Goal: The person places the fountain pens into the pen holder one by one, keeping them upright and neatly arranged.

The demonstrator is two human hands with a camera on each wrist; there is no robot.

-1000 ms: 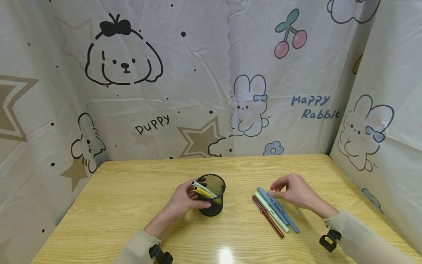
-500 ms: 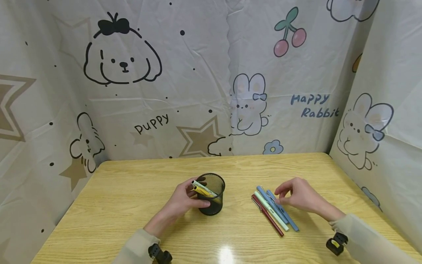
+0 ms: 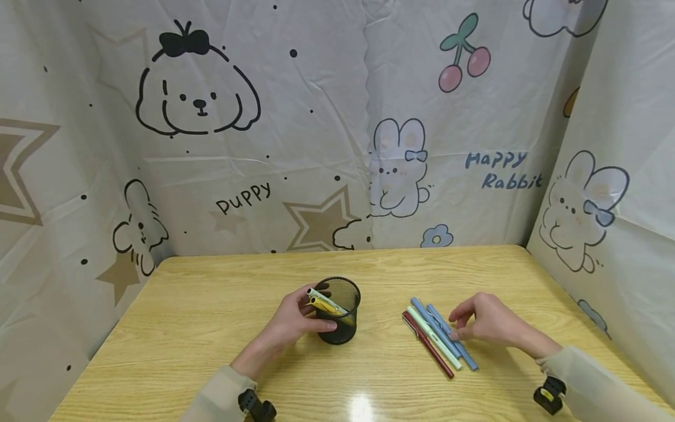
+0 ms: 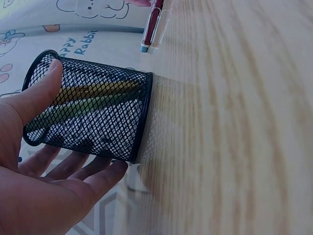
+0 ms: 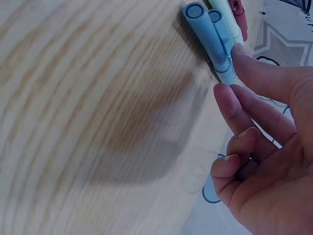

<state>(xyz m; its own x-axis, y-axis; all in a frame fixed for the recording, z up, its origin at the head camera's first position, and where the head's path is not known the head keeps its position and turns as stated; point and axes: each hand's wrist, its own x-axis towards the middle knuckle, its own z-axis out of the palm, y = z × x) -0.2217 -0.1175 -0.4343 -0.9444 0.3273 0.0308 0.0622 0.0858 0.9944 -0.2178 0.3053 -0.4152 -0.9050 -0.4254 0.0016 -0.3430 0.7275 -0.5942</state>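
Observation:
A black mesh pen cup (image 3: pixel 344 331) stands at mid-table, and my left hand (image 3: pixel 285 322) grips its left side, thumb in front and fingers behind. Inside it lean a yellow pen (image 3: pixel 326 306) and a pale green pen (image 3: pixel 320 294); the mesh (image 4: pixel 100 115) shows both in the left wrist view. To the right, my right hand (image 3: pixel 487 321) hovers at the outer blue pen (image 3: pixel 468 356), thumb and index fingertips apart, right at its barrel. In the right wrist view that blue pen (image 5: pixel 205 34) runs up to the fingertips, the other fingers loosely curled.
Beside the outer blue pen lie a second blue pen (image 3: pixel 419 307), a light green pen (image 3: pixel 433 337) and a dark red pen (image 3: pixel 431 351), side by side on the wooden table (image 3: pixel 237 281). A printed curtain (image 3: pixel 316 146) hangs behind and at both sides.
My right hand has moved to the right and toward me along the outer blue pen. My left hand, the cup and the pens have stayed in place.

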